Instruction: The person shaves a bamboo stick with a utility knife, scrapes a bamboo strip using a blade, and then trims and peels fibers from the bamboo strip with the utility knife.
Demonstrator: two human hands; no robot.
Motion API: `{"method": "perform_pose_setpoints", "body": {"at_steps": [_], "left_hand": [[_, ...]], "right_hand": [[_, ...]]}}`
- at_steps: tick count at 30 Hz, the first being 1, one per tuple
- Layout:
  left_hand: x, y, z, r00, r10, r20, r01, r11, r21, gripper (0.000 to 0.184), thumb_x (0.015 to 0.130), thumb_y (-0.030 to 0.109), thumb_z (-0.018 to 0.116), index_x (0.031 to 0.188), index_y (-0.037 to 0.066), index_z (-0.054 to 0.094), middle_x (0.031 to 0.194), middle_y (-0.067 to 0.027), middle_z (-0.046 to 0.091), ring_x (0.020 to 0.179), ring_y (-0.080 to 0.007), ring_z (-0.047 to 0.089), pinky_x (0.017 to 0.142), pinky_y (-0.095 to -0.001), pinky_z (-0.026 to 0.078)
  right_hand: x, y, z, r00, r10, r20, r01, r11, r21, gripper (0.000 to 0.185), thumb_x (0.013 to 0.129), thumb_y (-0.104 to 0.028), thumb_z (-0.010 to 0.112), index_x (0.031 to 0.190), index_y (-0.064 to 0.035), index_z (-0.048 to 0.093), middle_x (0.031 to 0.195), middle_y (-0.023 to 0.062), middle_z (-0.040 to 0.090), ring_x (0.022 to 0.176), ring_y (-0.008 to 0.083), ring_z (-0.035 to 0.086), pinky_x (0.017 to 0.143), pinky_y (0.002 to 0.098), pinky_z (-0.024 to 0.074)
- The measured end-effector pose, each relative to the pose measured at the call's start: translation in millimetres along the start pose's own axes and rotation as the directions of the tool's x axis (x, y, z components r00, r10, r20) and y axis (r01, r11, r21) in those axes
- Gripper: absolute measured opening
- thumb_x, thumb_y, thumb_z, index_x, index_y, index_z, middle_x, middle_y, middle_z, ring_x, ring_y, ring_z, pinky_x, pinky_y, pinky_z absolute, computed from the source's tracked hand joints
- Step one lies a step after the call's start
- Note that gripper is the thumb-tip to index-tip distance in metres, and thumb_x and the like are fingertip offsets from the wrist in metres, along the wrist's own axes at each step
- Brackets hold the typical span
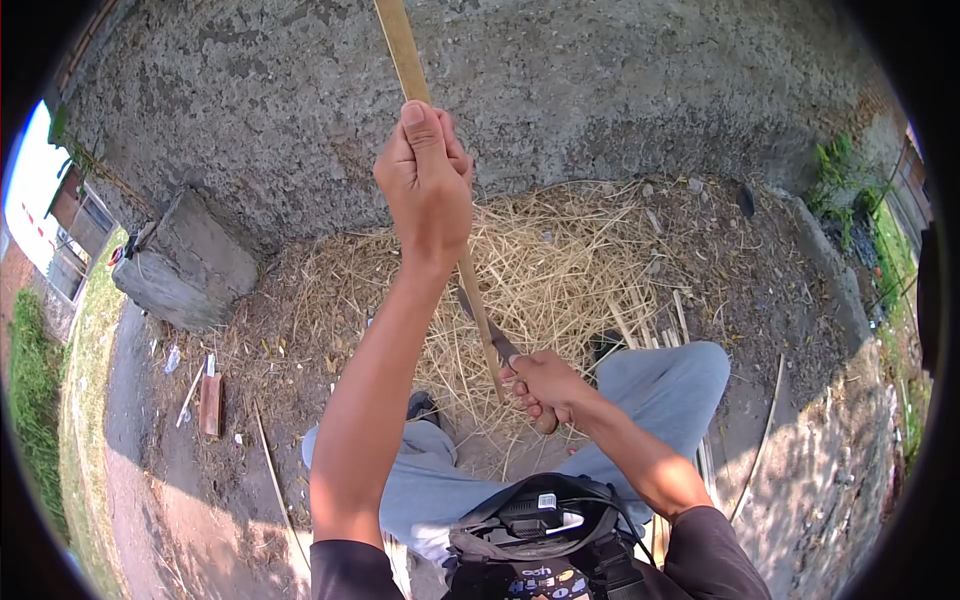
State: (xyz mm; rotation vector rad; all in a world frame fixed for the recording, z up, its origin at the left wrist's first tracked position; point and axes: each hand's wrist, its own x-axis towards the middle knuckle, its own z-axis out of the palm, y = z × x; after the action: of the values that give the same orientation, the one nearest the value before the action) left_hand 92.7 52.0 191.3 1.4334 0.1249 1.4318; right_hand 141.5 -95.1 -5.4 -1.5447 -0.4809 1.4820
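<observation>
My left hand (425,180) is raised in front of me, its fingers wrapped round a long flat bamboo strip (402,52). The strip slants from the top of the view down past my wrist to a lower end near my right hand (550,385). In that hand is a knife (503,346) with a dark blade and a wooden handle, whose butt shows below my fingers. The blade points up and left and crosses the strip; whether its edge touches the strip I cannot tell. Below both lies a heap of pale shavings (545,270).
A rough grey wall (620,90) rises in front. A concrete block (190,265) stands at the left, with a brick piece (211,403) nearer me. Thin strips (270,470) lie on the ground both sides. My bent knees (665,385) flank the heap; an open bag (545,525) sits at my waist.
</observation>
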Motion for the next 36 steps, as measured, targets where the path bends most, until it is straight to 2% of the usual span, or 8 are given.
{"method": "perform_pose_setpoints", "body": {"at_steps": [3, 5, 8, 14, 16, 32, 34, 36], "left_hand": [[-1, 1, -2, 1.0, -0.002, 0.005, 0.002, 1.0, -0.015, 0.044, 0.102, 0.045, 0.037, 0.076, 0.009, 0.04, 0.055, 0.0052, 0.028, 0.041, -0.0038, 0.025, 0.037, -0.0226, 0.019], [1, 0, -2, 1.0, -0.009, -0.004, 0.009, 1.0, -0.018, 0.044, 0.102, 0.045, 0.038, 0.076, 0.009, 0.04, 0.054, 0.0053, 0.028, 0.041, -0.0038, 0.025, 0.037, -0.0227, 0.019], [0, 1, -4, 1.0, -0.009, -0.002, 0.009, 1.0, -0.017, 0.044, 0.102, 0.045, 0.038, 0.076, 0.009, 0.04, 0.054, 0.0051, 0.028, 0.041, -0.0038, 0.024, 0.037, -0.0229, 0.019], [-2, 3, -11, 1.0, -0.015, 0.024, 0.016, 1.0, -0.026, 0.045, 0.102, 0.045, 0.038, 0.076, 0.009, 0.04, 0.054, 0.0051, 0.027, 0.041, -0.0042, 0.023, 0.037, -0.0231, 0.018], [0, 5, -12, 1.0, 0.001, 0.004, -0.001, 0.999, -0.036, 0.045, 0.102, 0.045, 0.039, 0.075, 0.009, 0.039, 0.054, 0.005, 0.027, 0.041, -0.0043, 0.023, 0.037, -0.0232, 0.018], [8, 7, -28, 0.999, -0.011, -0.039, 0.01, 1.0, -0.026, 0.044, 0.101, 0.046, 0.039, 0.075, 0.01, 0.038, 0.056, 0.0058, 0.026, 0.041, -0.004, 0.022, 0.036, -0.0237, 0.016], [6, 7, -32, 1.0, -0.023, -0.015, 0.022, 0.999, -0.047, 0.044, 0.101, 0.047, 0.039, 0.076, 0.01, 0.038, 0.055, 0.0057, 0.025, 0.041, -0.004, 0.022, 0.036, -0.0238, 0.016], [7, 9, -36, 1.0, -0.025, -0.01, 0.025, 0.999, -0.046, 0.045, 0.102, 0.045, 0.037, 0.076, 0.009, 0.041, 0.054, 0.0046, 0.03, 0.04, -0.0044, 0.027, 0.035, -0.023, 0.021]], "right_hand": [[0, -9, -7, 0.966, 0.135, 0.221, -0.216, 0.89, 0.401, 0.032, 0.099, -0.021, 0.04, 0.107, 0.0026, 0.061, 0.056, -0.0012, 0.047, 0.049, 0.0092, 0.051, 0.04, 0.0263, 0.038], [-28, -25, 13, 0.95, -0.312, -0.01, 0.283, 0.873, -0.398, 0.032, 0.098, -0.019, 0.04, 0.105, 0.0046, 0.061, 0.053, 0.0034, 0.048, 0.047, 0.0117, 0.051, 0.04, 0.0304, 0.0371], [-55, -48, 26, 0.743, -0.669, -0.031, 0.511, 0.596, -0.62, 0.035, 0.099, -0.021, 0.041, 0.083, 0.0044, 0.058, 0.057, 0.0199, 0.056, 0.053, 0.0334, 0.059, 0.049, 0.0437, 0.0422], [-30, 0, 42, 0.694, -0.702, -0.159, 0.526, 0.645, -0.555, 0.036, 0.098, -0.023, 0.041, 0.087, 0.0058, 0.06, 0.063, 0.0256, 0.058, 0.059, 0.044, 0.059, 0.056, 0.0495, 0.045], [59, 112, 13, 0.826, -0.552, -0.113, 0.251, 0.541, -0.803, 0.035, 0.096, -0.024, 0.044, 0.092, 0.0052, 0.065, 0.06, 0.0251, 0.057, 0.061, 0.0405, 0.061, 0.062, 0.0492, 0.047], [56, 79, 8, 0.907, -0.419, -0.048, 0.282, 0.687, -0.67, 0.036, 0.094, -0.026, 0.047, 0.083, 0.005, 0.062, 0.059, 0.0207, 0.059, 0.055, 0.0365, 0.061, 0.053, 0.0476, 0.0475], [38, 47, 10, 0.997, 0.081, 0.014, -0.077, 0.984, -0.159, 0.03, 0.095, -0.024, 0.046, 0.097, 0.003, 0.06, 0.053, 0.0059, 0.051, 0.045, 0.0202, 0.053, 0.042, 0.0371, 0.0423], [9, 9, 12, 0.997, 0.056, 0.06, -0.054, 0.997, -0.046, 0.029, 0.096, -0.023, 0.045, 0.099, 0.0017, 0.059, 0.053, 0.0008, 0.045, 0.044, 0.0148, 0.048, 0.04, 0.0326, 0.0391]]}}
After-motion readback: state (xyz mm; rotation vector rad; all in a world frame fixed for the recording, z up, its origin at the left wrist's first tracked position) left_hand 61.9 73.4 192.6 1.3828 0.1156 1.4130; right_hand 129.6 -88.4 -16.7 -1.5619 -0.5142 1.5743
